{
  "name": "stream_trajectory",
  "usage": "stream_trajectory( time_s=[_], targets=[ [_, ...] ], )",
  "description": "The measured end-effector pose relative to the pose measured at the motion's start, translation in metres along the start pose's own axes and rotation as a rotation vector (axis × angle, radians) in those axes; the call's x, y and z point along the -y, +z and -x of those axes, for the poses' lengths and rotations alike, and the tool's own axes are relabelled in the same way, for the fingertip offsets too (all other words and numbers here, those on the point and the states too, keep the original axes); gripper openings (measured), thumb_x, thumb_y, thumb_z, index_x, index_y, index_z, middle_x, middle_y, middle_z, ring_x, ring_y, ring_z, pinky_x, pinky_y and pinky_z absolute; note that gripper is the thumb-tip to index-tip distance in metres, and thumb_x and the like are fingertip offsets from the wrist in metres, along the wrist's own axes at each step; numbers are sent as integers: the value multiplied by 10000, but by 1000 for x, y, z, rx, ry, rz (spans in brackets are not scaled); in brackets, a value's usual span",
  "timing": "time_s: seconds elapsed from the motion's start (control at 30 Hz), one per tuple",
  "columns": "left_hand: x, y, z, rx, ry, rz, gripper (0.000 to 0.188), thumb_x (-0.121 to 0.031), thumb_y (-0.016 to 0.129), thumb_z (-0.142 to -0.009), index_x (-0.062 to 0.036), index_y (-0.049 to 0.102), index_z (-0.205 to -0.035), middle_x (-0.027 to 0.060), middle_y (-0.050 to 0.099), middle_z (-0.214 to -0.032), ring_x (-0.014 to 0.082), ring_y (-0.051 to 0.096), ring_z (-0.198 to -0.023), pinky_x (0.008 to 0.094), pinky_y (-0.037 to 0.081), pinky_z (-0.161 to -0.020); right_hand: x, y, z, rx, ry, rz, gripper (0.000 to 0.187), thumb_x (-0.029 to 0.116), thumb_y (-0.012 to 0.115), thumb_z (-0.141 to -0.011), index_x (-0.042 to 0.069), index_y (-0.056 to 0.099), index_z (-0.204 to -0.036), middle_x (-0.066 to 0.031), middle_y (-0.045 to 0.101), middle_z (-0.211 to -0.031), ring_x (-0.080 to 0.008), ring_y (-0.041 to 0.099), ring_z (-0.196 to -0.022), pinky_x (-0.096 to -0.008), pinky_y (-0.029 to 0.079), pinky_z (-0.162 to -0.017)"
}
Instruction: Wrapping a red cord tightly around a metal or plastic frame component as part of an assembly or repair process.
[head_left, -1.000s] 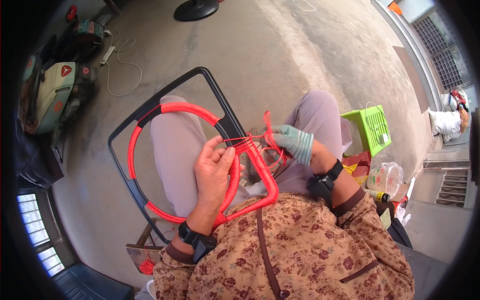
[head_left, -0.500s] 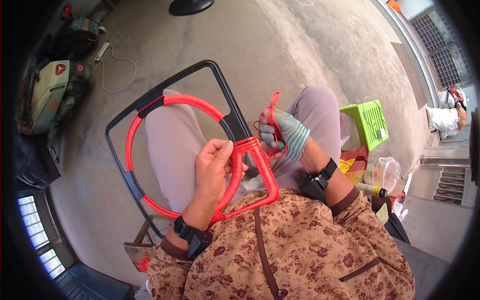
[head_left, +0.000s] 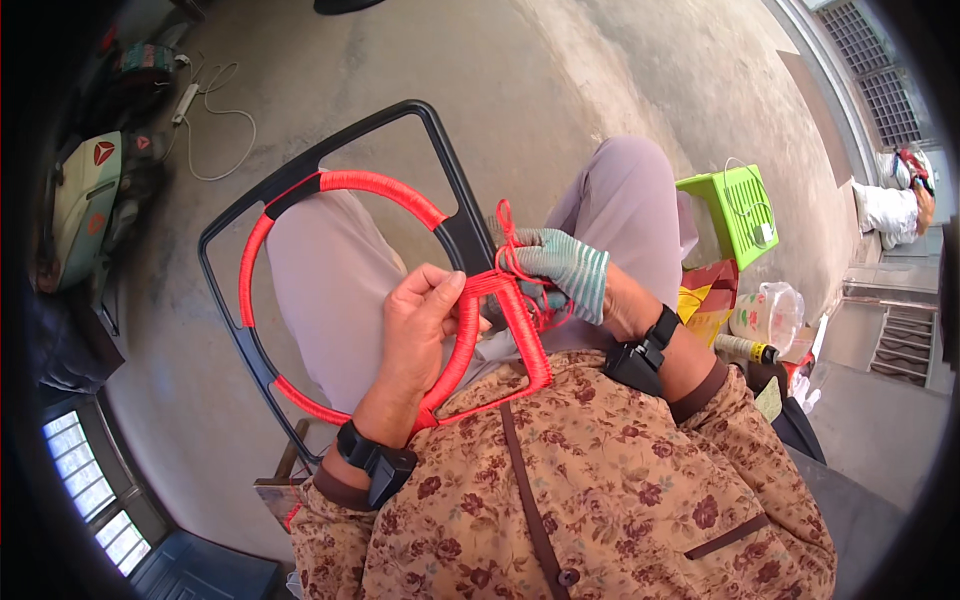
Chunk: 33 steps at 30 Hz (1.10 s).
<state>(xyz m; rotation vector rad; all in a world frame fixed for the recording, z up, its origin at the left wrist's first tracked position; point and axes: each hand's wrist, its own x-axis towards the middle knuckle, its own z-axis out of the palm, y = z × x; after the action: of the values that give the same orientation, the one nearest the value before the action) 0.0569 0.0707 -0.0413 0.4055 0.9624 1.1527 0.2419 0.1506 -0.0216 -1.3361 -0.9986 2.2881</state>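
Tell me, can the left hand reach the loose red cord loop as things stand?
Probably yes: the red cord loop sticks out past the gloved right hand, and the left hand is close by. That hand is pinching the red-wrapped frame, though, and would likely need to let go first.

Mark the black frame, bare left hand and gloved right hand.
Black frame [head_left: 466,240], head view: wide unwrapped section.
Bare left hand [head_left: 416,322], head view: thumb side.
Gloved right hand [head_left: 565,268], head view: back of glove.
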Motion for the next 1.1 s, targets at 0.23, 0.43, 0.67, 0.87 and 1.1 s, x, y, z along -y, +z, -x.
stream_trajectory(
  time_s=[0.23,0.43,0.67,0.87,1.1],
  targets=[
    [2,4,5,-13,-40,-12,123,-149,540,-935,-51,529,-860,110,647,-765,181,646,-567,265,541,-489,-12,-11,-3,47,29,120,194,259,653,-838,87,580,-893,33,496,-581,-57,427,-441,-200,338,-362],
    [1,4,0,16,-43,-12,119,-160,543,-935,-51,537,-889,113,647,-764,180,648,-583,260,543,-507,-12,-10,4,-18,12,-45,210,282,617,-862,86,589,-932,14,527,-613,-71,471,-462,-217,379,-382],
    [-2,3,-1,-30,-51,33,168,-223,515,-950,-55,527,-952,118,650,-802,170,635,-598,265,538,-533,12,-66,11,-490,-156,192,190,226,555,-883,57,629,-928,-36,624,-722,-137,588,-612,-265,443,-465],
    [-6,9,-3,-129,72,117,370,-373,400,-978,-44,511,-1105,94,633,-950,159,629,-747,267,533,-607,32,-33,-9,-785,-835,860,159,152,573,-843,39,622,-944,-115,613,-769,-195,628,-718,-315,492,-614],
    [-2,7,-3,-246,416,-105,217,-204,514,-957,-7,544,-1041,50,610,-871,103,584,-723,225,520,-635,51,57,-17,-122,-1414,1585,298,102,660,-717,63,609,-1008,-95,612,-1042,-257,631,-904,-329,522,-693]
  ],
)
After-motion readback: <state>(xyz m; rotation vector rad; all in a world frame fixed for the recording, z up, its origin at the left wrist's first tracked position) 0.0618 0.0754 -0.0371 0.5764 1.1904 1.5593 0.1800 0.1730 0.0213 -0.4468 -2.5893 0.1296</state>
